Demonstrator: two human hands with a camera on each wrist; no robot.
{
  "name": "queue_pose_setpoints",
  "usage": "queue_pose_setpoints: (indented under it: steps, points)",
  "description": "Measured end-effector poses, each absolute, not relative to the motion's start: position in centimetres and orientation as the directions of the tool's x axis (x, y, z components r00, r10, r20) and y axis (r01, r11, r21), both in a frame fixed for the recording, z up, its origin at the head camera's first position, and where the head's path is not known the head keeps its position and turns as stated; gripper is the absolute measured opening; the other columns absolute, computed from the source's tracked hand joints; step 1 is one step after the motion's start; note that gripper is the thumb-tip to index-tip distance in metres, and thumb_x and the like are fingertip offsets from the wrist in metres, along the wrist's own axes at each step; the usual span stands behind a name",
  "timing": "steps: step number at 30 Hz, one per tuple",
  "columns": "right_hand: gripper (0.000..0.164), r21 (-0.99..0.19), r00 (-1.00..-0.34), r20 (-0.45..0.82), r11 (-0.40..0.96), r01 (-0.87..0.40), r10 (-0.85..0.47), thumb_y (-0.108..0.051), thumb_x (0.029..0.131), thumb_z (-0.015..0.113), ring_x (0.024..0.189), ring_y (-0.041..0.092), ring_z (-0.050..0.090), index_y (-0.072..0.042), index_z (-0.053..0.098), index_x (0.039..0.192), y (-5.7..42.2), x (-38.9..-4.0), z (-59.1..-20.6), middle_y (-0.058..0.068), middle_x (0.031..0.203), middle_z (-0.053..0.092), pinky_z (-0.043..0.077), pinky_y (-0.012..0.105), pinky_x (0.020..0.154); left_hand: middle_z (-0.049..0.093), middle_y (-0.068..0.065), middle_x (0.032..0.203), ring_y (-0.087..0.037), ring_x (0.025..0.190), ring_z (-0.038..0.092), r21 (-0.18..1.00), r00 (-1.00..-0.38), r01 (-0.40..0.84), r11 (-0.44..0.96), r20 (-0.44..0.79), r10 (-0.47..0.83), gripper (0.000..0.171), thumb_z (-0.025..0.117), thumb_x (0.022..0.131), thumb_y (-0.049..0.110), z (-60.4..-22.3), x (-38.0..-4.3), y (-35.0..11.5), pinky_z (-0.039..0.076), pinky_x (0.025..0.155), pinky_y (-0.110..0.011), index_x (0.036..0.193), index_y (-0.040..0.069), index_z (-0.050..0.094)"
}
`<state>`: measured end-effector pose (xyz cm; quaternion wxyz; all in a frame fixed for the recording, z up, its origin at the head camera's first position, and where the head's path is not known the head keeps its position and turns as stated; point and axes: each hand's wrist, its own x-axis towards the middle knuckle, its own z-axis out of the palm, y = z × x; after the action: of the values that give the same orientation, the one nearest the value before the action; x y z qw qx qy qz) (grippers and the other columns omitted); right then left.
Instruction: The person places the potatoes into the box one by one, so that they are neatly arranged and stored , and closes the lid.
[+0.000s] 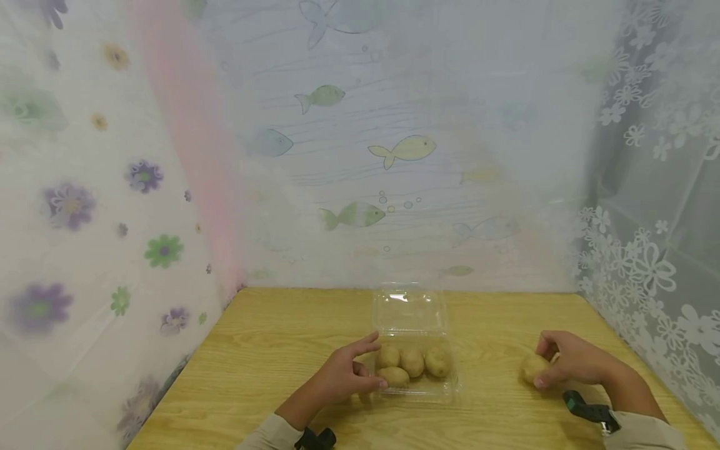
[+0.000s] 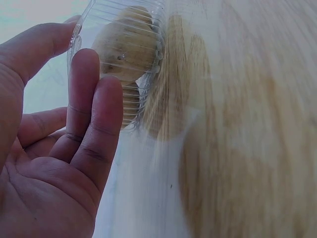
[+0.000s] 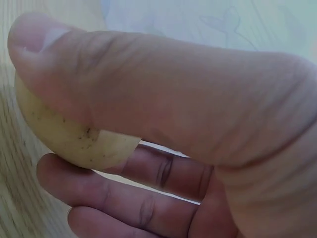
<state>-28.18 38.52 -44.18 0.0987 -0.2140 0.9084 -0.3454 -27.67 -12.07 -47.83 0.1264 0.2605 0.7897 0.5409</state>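
A clear plastic clamshell box (image 1: 413,395) stands on the table with its lid (image 1: 409,310) raised at the back. Several potatoes (image 1: 412,361) lie inside it. At the box's left side, my left hand (image 1: 344,372) holds the wall, thumb at the near rim and index finger reaching farther back. The left wrist view shows those fingertips (image 2: 107,91) close against the ribbed wall. Off to the right, my right hand (image 1: 576,359) grips a single potato (image 1: 532,367) between thumb and fingers. Its dark-specked skin shows below the thumb in the right wrist view.
The wood-grain table (image 1: 281,337) ends at a back curtain (image 1: 349,250) printed with fish. A flowered curtain (image 1: 95,250) hangs along the left edge, and another sheet with white flowers (image 1: 647,262) along the right. Dark straps (image 1: 590,409) sit at the wrists.
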Motion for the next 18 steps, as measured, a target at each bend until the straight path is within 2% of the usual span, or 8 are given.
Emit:
queue_pose_setpoints:
  steps: [3,9,14,18]
  points:
    - [0.043,-0.68,-0.896,-0.044,0.67,-0.298,-0.442,-0.024,0.083,0.088,0.084,0.01,0.057,-0.003,0.058,0.105,38.3,-28.3,-44.0,0.008,0.096,0.062,0.048,0.029,0.068,0.029,0.005,0.171,-0.005,0.057,0.056,0.921,-0.83,0.277,0.275,0.085,0.551,0.079,0.086,0.088,0.025,-47.8,-27.7,-12.1,0.045,0.051,-0.02,0.155,0.009,0.048]
    - [0.055,-0.702,-0.891,-0.044,0.648,-0.295,-0.453,-0.025,0.088,0.085,0.09,0.013,0.057,0.003,0.063,0.131,37.4,-28.2,-43.3,0.013,0.107,0.063,0.052,0.032,0.067,0.028,0.007,0.171,-0.005,0.056,0.055,0.924,-0.831,0.264,0.278,0.072,0.552,0.08,0.086,0.088,0.026,-47.7,-27.6,-12.0,0.044,0.05,-0.021,0.156,0.01,0.047]
    - [0.056,-0.64,-0.911,-0.013,0.703,-0.309,-0.412,-0.034,0.085,0.086,0.095,0.01,0.058,-0.003,0.069,0.129,36.4,-28.0,-42.4,0.012,0.119,0.066,0.054,0.032,0.072,0.028,0.007,0.171,-0.005,0.055,0.053,0.925,-0.833,0.259,0.277,0.069,0.548,0.079,0.086,0.088,0.025,-47.5,-27.5,-12.0,0.043,0.049,-0.021,0.156,0.01,0.048]
    - [0.054,-0.616,-0.92,0.003,0.724,-0.31,-0.392,-0.039,0.084,0.087,0.094,0.008,0.059,-0.006,0.07,0.124,35.7,-27.9,-42.1,0.008,0.113,0.066,0.054,0.03,0.075,0.028,0.006,0.171,-0.005,0.055,0.054,0.923,-0.833,0.261,0.281,0.068,0.549,0.08,0.086,0.088,0.026,-47.5,-27.5,-12.0,0.043,0.049,-0.021,0.156,0.009,0.047]
